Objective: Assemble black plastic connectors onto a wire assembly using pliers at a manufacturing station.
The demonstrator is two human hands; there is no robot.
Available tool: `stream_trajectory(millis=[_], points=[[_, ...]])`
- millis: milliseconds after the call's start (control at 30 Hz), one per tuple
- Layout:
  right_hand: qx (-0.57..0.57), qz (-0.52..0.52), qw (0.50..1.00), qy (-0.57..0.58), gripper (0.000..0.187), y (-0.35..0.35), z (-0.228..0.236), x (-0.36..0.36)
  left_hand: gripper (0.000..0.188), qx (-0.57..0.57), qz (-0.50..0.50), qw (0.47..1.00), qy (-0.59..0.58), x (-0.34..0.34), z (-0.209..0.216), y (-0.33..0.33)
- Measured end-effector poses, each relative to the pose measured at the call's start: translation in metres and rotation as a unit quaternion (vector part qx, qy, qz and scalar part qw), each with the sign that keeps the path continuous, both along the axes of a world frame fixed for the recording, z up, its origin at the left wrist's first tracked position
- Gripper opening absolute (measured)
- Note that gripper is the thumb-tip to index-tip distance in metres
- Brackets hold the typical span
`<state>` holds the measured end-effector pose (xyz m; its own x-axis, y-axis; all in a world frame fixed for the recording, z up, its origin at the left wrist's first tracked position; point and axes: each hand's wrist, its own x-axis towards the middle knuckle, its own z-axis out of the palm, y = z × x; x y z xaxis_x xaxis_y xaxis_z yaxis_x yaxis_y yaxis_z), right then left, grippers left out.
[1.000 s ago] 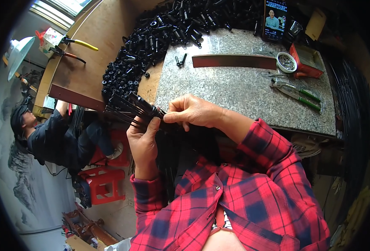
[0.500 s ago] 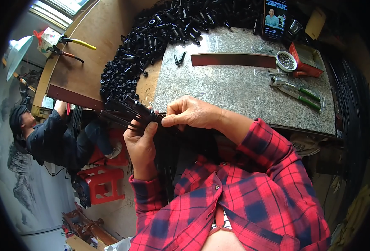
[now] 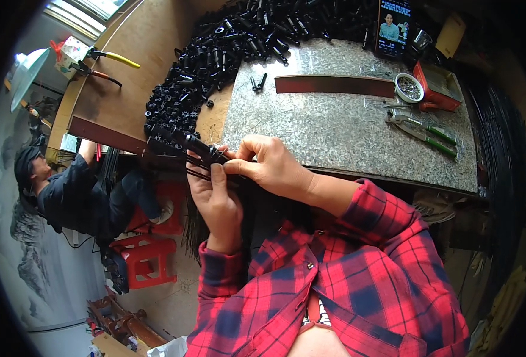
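In front of the bench edge, my left hand (image 3: pixel 218 202) is closed round a black tubular part with thin black rods (image 3: pixel 196 147), its thumb pressed on top. The rods run out past the fingers toward the upper left. My right hand (image 3: pixel 275 168) pinches with thumb and forefinger at the near end of the same part, right beside the left thumb. What its fingertips grip is too small and partly hidden to make out. Beyond the hands spreads a heap of small black tubular and toothed pieces (image 3: pixel 215 65).
On the speckled stone slab (image 3: pixel 310 131) lie a dark flat strip (image 3: pixel 334 85), green-handled pliers (image 3: pixel 423 132) and a white bowl of small metal bits (image 3: pixel 409 88). A red box (image 3: pixel 438 89) and a phone (image 3: pixel 392 30) stand behind. A co-worker (image 3: pixel 66 190) sits at left near a red stool (image 3: pixel 147 262).
My left hand has shifted slightly right and down, its forearm swinging right. My right hand has tilted and stays pinched at the part's near end.
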<state>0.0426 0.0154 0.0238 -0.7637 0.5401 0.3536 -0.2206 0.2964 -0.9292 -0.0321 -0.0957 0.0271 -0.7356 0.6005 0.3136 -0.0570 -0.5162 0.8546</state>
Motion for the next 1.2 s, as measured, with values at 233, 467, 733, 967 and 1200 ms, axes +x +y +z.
stream_trajectory(millis=[233,467,733,967,1200], points=[[0.047,-0.011,0.999,-0.007,0.015,-0.011,-0.005,-0.001,0.051,-0.103,0.073,0.986,0.106,0.008,0.002,-0.003],[0.048,0.053,0.996,0.048,0.007,-0.009,-0.015,0.004,0.039,-0.137,0.035,0.985,0.096,-0.001,0.006,-0.009],[-0.119,0.143,0.982,0.017,0.008,-0.005,-0.017,-0.001,0.031,-0.158,0.054,0.973,0.156,-0.007,0.004,-0.013],[-0.213,0.212,0.952,-0.066,0.015,0.007,-0.027,0.0,0.024,-0.125,0.056,0.976,0.171,-0.003,-0.003,-0.011],[-0.282,0.249,0.924,-0.071,0.017,0.007,-0.028,0.001,0.028,-0.105,0.026,0.979,0.175,-0.001,-0.001,-0.013]])
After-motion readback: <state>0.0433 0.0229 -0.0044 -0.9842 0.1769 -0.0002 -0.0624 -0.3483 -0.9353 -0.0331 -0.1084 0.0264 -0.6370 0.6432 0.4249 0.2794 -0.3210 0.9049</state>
